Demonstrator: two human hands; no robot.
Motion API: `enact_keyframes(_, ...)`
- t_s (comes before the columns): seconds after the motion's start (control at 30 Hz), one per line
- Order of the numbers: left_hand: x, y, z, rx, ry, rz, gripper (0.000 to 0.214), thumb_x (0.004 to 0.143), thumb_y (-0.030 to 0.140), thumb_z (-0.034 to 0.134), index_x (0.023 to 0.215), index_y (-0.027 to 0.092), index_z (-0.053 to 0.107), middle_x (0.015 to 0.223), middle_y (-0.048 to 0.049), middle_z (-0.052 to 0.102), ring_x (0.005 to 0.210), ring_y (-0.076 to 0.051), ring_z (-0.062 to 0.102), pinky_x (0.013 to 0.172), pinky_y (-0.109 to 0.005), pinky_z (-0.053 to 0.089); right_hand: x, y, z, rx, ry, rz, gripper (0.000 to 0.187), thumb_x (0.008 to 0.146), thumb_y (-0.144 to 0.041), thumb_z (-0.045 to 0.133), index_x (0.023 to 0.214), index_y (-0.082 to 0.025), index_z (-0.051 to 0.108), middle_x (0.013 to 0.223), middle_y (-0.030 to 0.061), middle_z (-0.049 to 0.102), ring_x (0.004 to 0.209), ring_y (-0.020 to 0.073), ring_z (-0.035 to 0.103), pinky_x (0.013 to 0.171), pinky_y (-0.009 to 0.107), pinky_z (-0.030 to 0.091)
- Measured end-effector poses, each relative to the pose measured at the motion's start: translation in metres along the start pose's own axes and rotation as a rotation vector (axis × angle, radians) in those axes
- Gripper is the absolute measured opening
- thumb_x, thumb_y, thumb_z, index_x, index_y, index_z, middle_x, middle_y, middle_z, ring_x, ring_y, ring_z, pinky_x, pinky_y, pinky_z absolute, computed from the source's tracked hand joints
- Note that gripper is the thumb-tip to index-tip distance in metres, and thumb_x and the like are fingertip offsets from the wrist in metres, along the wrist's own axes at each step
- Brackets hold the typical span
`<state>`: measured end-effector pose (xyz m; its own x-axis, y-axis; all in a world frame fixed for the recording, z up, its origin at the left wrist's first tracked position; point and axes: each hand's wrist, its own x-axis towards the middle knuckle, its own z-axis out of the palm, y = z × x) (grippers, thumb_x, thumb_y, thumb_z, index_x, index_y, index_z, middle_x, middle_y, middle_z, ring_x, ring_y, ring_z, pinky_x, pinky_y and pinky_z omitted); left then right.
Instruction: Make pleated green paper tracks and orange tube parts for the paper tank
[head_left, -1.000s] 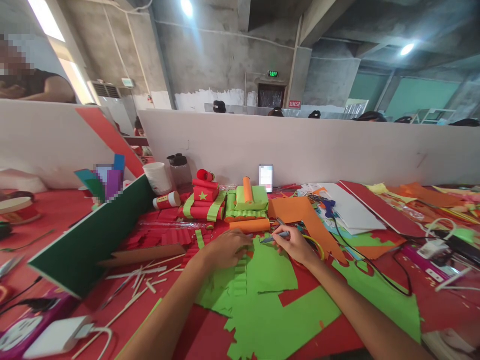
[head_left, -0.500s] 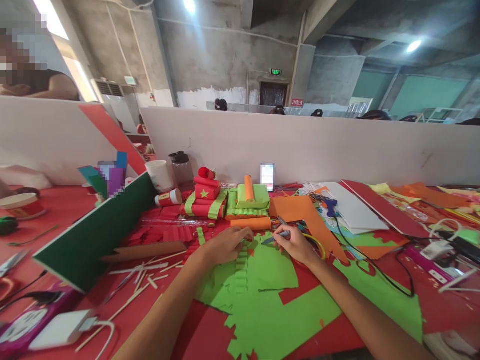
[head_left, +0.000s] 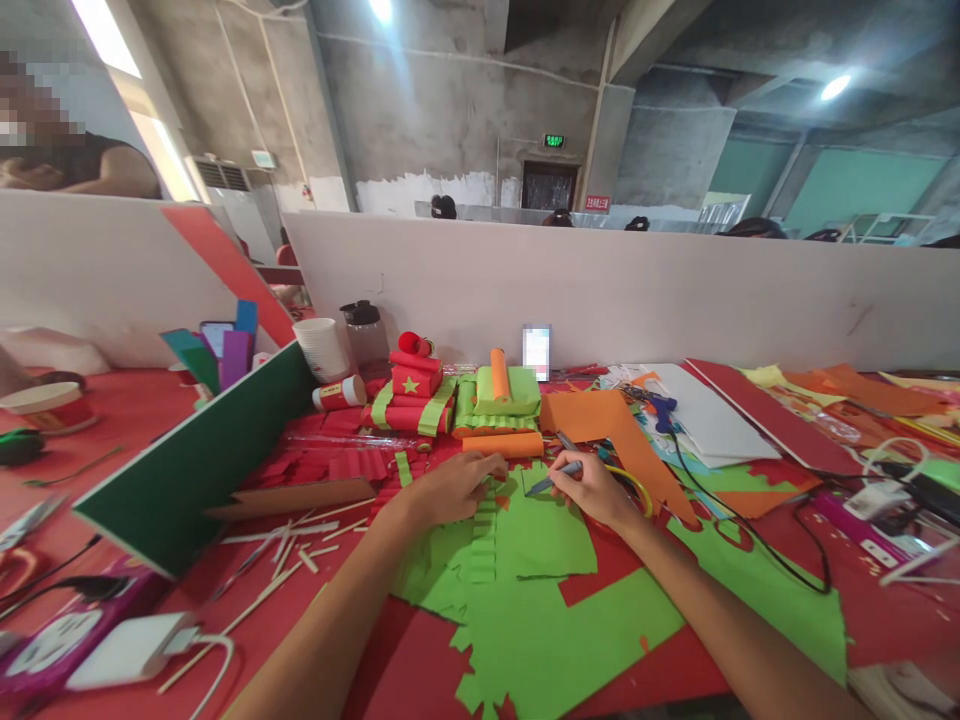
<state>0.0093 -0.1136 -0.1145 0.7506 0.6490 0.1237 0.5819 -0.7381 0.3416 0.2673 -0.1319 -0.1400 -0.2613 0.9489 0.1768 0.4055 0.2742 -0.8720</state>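
My left hand (head_left: 451,487) rests palm down on green paper (head_left: 536,545), its fingers curled over a pleated green strip (head_left: 483,530). My right hand (head_left: 592,485) is closed round a grey pen (head_left: 551,477), whose tip points left onto the green paper, close to my left fingertips. Just beyond my hands lies an orange paper roll (head_left: 502,445). Behind it stand a red paper tank (head_left: 409,400) with a yellow star and a green paper tank (head_left: 501,400) with an orange barrel.
A green board (head_left: 187,470) leans at the left, with thin sticks (head_left: 277,560) scattered beside it. Orange paper (head_left: 611,425), a blue glue gun (head_left: 658,412) with a black cable, a phone (head_left: 535,351), a paper cup (head_left: 320,351) and a white divider (head_left: 637,290) are behind. Other people sit beyond.
The camera has drifted slightly, so the scene has shifted a little. Both hands stay on the green paper; the pen tip has dipped slightly toward the sheet.
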Motion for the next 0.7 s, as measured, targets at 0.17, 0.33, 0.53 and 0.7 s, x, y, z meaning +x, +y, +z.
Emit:
enact_keyframes(0.17, 0.0007, 0.0013, -0.0012, 0.053, -0.020, 0.030, 0.043, 0.074, 0.003, 0.045, 0.110, 0.020, 0.061, 0.111, -0.0068, 0.066, 0.105, -0.022, 0.059, 0.087, -0.030, 0.047, -0.0009, -0.0016, -0.0007, -0.011, 0.003, 0.004, 0.013, 0.081, -0.029, 0.056, 0.078, -0.017, 0.061, 0.067, 0.0028, 0.068, 0.051, 0.0134, 0.057, 0.048, 0.022, 0.043)
enact_keyframes(0.33, 0.0016, 0.0013, -0.0003, 0.055, -0.010, 0.053, 0.043, 0.074, 0.002, 0.045, 0.108, 0.021, 0.064, 0.112, -0.0056, 0.067, 0.108, -0.022, 0.058, 0.091, -0.030, 0.045, -0.0004, -0.0024, -0.0002, -0.003, 0.015, 0.003, 0.015, 0.081, -0.031, 0.056, 0.078, -0.017, 0.061, 0.066, 0.0030, 0.067, 0.052, 0.0137, 0.057, 0.048, 0.022, 0.043)
enact_keyframes(0.53, 0.0021, -0.0004, 0.0008, 0.058, -0.008, 0.059, 0.041, 0.075, 0.003, 0.046, 0.107, 0.021, 0.063, 0.113, -0.0049, 0.067, 0.107, -0.022, 0.058, 0.091, -0.029, 0.045, -0.0007, -0.0014, 0.0000, -0.002, -0.012, 0.005, 0.014, 0.081, -0.031, 0.056, 0.077, -0.017, 0.060, 0.064, 0.0024, 0.066, 0.052, 0.0139, 0.057, 0.048, 0.022, 0.043)
enact_keyframes(0.7, 0.0019, -0.0012, 0.0009, 0.053, -0.014, 0.070, 0.040, 0.075, 0.003, 0.046, 0.106, 0.020, 0.063, 0.113, -0.0049, 0.067, 0.108, -0.022, 0.058, 0.091, -0.029, 0.045, -0.0011, -0.0018, -0.0004, -0.005, 0.002, -0.005, 0.014, 0.081, -0.030, 0.055, 0.078, -0.017, 0.060, 0.066, 0.0025, 0.067, 0.054, 0.0139, 0.057, 0.049, 0.022, 0.043)
